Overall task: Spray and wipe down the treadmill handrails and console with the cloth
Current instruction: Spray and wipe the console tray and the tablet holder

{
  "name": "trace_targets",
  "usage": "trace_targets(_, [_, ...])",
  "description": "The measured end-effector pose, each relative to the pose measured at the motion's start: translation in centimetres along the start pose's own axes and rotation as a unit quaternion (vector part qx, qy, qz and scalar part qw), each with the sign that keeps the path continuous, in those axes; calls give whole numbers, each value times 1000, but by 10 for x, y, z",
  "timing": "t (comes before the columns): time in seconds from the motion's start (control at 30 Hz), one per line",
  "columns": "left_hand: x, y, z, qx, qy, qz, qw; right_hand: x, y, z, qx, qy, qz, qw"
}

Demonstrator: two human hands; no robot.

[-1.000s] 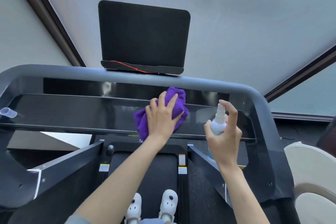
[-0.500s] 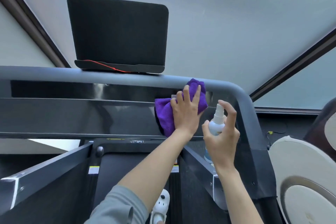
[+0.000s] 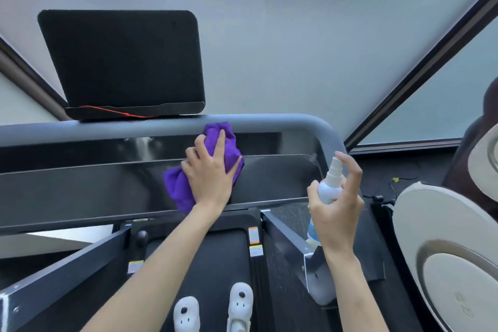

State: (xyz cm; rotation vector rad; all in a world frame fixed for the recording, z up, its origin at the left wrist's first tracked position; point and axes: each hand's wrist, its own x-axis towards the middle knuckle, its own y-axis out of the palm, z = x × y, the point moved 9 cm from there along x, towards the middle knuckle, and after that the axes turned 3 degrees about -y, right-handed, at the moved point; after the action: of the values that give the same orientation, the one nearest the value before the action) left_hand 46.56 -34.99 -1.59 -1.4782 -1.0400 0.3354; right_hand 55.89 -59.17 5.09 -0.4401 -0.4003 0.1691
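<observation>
The cloth (image 3: 213, 159), purple and bunched, lies on the glossy black console (image 3: 94, 186) at about 12 o'clock from where I watch, its top edge touching the grey handrail (image 3: 269, 122). My left hand (image 3: 211, 178) presses it down with straight, spread fingers, palm flat on the fabric.

My right hand (image 3: 335, 207) grips the spray bottle (image 3: 330, 186) at about 2 o'clock, fingers curled round its white body and the index finger arched above the nozzle. I cannot tell how much liquid is in the bottle; its wall is opaque.

Compared with half a second ago, the cloth and left hand have slid leftward along the console, away from the handrail's right bend, and the upper arm's grey sleeve has dropped out of view. The bottle hand keeps the same grip and sits a little further from the cloth. Both shoes show now where only one did.

I count one cloth, one spray bottle, two hands, two white shoes (image 3: 239, 302) on the belt (image 3: 215, 259) at 6 o'clock, one dark tablet holder (image 3: 121, 62) standing on the handrail at 11 o'clock with a red cord (image 3: 113, 111) along its lip, and a round cream-coloured machine cover (image 3: 444, 256) at 4 o'clock.
</observation>
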Motion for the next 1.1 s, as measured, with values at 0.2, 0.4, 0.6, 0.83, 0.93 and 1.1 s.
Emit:
trace_targets(0.2, [-18, 27, -147, -6, 169, 17, 985, -8, -7, -2, -8, -3, 12, 1000])
trace_targets(0.4, [-27, 14, -114, -124, 215, 73, 966, 0, -18, 6, -5, -20, -14, 1000])
trace_targets(0.6, [7, 2, -23, -92, 56, 12, 994, 7, -15, 8, 2, -16, -27, 1000])
trace_targets(0.83, [2, 38, -165, -1, 217, 17, 976, 25, -21, -3, -39, -7, -34, 999])
trace_targets(0.93, [0, 37, -178, -41, 215, 59, 974, 26, -41, -6, -47, 1, -61, 997])
trace_targets(1.1, [-53, 13, -158, -160, 375, 58, 911, 13, -51, -3, -40, -1, -72, 997])
